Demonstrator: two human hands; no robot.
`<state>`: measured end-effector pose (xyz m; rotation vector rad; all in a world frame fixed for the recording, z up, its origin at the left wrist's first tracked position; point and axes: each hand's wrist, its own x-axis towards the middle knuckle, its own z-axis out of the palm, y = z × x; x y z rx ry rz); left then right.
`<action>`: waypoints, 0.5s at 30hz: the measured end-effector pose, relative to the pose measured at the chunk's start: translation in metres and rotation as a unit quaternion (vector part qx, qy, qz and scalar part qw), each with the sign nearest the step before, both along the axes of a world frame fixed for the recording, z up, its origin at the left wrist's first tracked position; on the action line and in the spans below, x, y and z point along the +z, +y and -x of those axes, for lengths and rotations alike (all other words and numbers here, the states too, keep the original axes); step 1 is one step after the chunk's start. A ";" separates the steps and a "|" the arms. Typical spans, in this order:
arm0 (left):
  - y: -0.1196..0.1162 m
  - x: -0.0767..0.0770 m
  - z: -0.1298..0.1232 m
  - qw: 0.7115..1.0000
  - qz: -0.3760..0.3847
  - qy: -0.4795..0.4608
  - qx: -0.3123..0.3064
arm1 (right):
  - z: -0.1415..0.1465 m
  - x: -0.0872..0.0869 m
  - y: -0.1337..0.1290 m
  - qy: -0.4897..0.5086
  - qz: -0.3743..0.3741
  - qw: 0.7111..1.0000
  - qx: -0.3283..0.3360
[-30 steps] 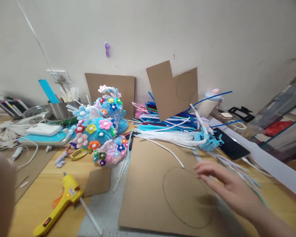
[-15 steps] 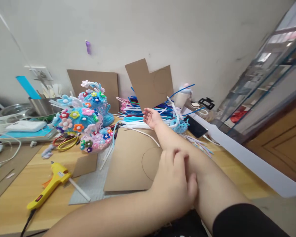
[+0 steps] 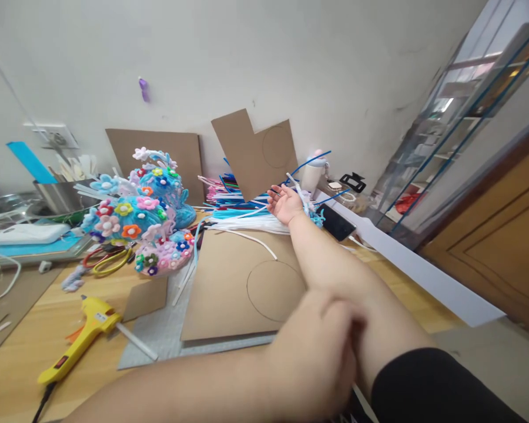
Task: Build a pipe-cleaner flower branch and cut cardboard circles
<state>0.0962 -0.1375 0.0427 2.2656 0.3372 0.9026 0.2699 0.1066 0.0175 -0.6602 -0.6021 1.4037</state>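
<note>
My left hand (image 3: 321, 346) lies across my right forearm, with its fingers curled in against the skin and somewhat blurred; nothing shows in it. My right hand (image 3: 285, 204) reaches out palm up, fingers spread and empty, just above a pile of white and blue pipe cleaners (image 3: 242, 218). Under the arms lies a cardboard sheet (image 3: 220, 288) with a circle drawn on it, partly covered by my left hand and right forearm. One white pipe cleaner (image 3: 258, 239) rests on the sheet's far part.
At left stand fuzzy blue and pink shapes covered in flowers (image 3: 145, 205). A yellow glue gun (image 3: 81, 338) lies on the table's left. Another cardboard piece (image 3: 260, 153) leans at the wall. Beyond my right hand are a white bottle (image 3: 312, 171) and a phone (image 3: 335, 222).
The view has shifted a little to the right. My left hand has slid down my right forearm toward the elbow and curled tighter, uncovering more of the drawn circle. My right palm has turned further up.
</note>
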 end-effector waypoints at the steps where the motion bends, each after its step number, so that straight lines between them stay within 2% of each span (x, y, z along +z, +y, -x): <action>1: -0.005 0.004 0.002 0.998 -0.012 -0.005 -0.061 | -0.002 0.000 0.000 0.004 -0.002 1.000 0.005; 2: -0.006 0.006 0.002 0.994 -0.027 -0.012 -0.109 | -0.004 0.000 -0.001 0.007 -0.004 1.000 0.010; 3: -0.004 0.008 0.000 0.990 -0.041 -0.020 -0.132 | -0.005 0.000 -0.001 0.010 -0.006 1.000 0.013; 4: 0.001 0.009 -0.004 0.990 -0.053 -0.027 -0.127 | -0.005 0.000 -0.002 0.012 -0.008 1.000 0.016; 5: 0.008 0.008 -0.010 0.994 -0.060 -0.030 -0.092 | -0.005 0.000 -0.002 0.014 -0.011 1.000 0.018; 8: 0.028 0.003 -0.027 0.993 -0.043 -0.008 0.107 | -0.004 -0.001 -0.003 0.014 -0.016 1.000 0.022; 9: 0.029 0.002 -0.029 0.988 -0.036 0.009 0.150 | -0.004 -0.002 -0.004 0.013 -0.016 1.000 0.022; 10: 0.026 0.002 -0.029 0.985 -0.030 0.029 0.166 | -0.005 -0.002 -0.003 0.011 -0.014 1.000 0.022; 12: 0.010 0.006 -0.022 0.989 -0.019 0.065 0.132 | -0.009 -0.004 -0.003 0.004 -0.009 1.000 0.023; 15: -0.017 0.015 -0.009 0.996 -0.009 0.085 0.000 | -0.015 -0.006 -0.002 -0.009 -0.003 1.000 0.023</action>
